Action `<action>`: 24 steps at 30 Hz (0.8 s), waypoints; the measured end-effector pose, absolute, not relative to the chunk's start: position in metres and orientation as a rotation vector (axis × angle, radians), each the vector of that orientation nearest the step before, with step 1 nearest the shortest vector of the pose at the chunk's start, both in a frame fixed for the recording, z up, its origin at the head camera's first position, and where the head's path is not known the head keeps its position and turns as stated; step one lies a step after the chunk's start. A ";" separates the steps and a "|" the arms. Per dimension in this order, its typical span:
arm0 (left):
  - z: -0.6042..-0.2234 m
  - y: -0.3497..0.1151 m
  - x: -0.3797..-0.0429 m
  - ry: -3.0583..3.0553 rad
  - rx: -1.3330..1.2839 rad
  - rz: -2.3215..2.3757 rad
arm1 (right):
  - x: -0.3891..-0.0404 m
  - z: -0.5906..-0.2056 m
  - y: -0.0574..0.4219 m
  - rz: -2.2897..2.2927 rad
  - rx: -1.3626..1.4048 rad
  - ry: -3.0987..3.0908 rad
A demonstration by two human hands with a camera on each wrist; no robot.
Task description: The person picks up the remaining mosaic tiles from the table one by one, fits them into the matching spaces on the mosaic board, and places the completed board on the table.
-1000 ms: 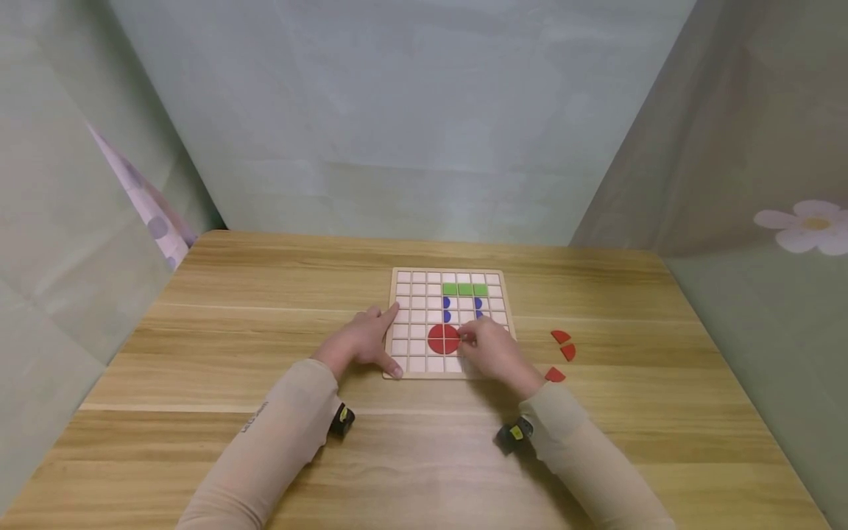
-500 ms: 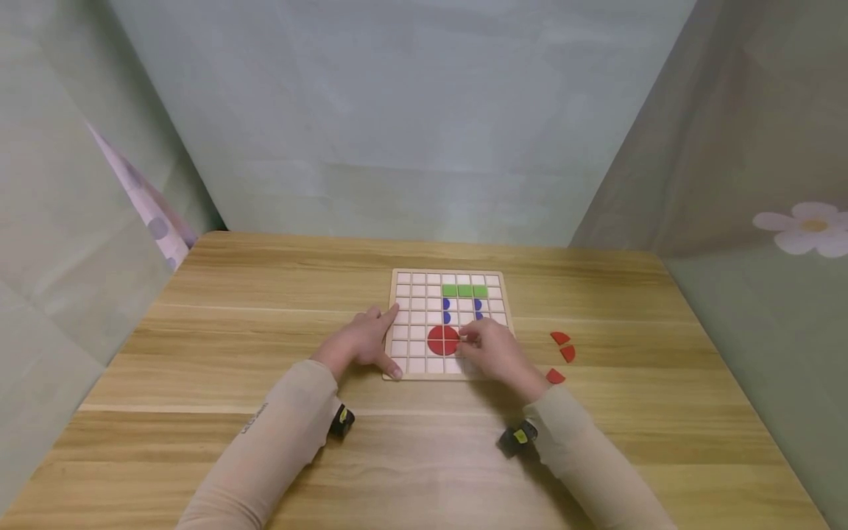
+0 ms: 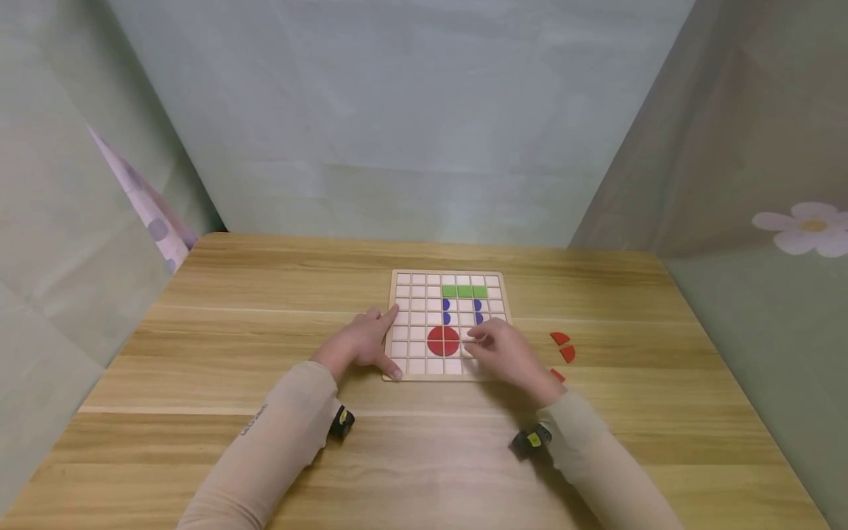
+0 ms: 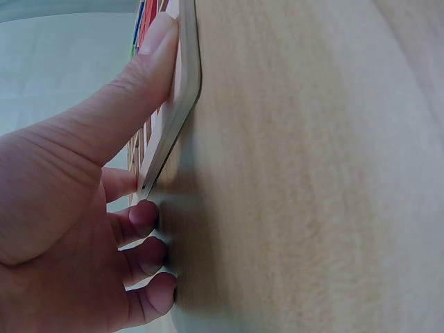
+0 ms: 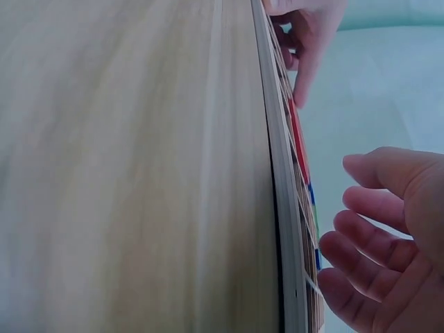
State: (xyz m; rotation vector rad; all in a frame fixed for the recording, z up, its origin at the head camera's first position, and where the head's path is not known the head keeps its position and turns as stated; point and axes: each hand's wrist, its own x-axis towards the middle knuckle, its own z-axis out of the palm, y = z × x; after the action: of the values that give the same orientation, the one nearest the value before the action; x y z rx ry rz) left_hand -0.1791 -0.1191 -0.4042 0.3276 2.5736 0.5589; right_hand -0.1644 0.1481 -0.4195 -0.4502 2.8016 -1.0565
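Observation:
A square wooden grid board [image 3: 403, 280] lies on the table. A red disc of quarter pieces [image 3: 443, 341] sits in its lower middle cells. Blue half-round pieces [image 3: 447, 318] stand in two columns below a row of green squares [image 3: 465, 291]. My left hand [image 3: 361, 338] rests at the board's left edge, thumb and index finger spread on the rim; in the left wrist view the thumb [image 4: 132, 90] lies straight along it. My right hand [image 3: 506, 357] hovers over the board, right of the red disc. In the right wrist view its fingers [image 5: 368, 243] are loosely bent and hold nothing.
Loose red quarter pieces [image 3: 567, 354] lie on the wooden table [image 3: 649, 412] to the right of the board; one is partly hidden by my right wrist. Pale curtains [image 3: 424, 132] enclose the table at the back and sides.
My right hand has moved slightly right, away from the red disc, uncovering the disc's right edge and the lower right blue piece. The left hand has stayed in place.

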 end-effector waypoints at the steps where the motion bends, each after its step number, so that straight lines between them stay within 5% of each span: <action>1: -0.405 -0.119 -0.179 2.573 0.325 0.558 | -0.164 -0.419 0.149 -1.061 -0.458 2.803; 24: -0.402 -0.119 -0.178 2.574 0.328 0.574 | -0.159 -0.413 0.178 -1.040 -0.397 2.794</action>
State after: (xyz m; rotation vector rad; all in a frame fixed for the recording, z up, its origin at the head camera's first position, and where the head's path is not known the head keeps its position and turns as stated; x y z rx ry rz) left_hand -0.1783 -0.1190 -0.4020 0.3281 2.5742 0.5736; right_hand -0.1589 0.1778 -0.4133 -0.3965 2.7943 -1.0400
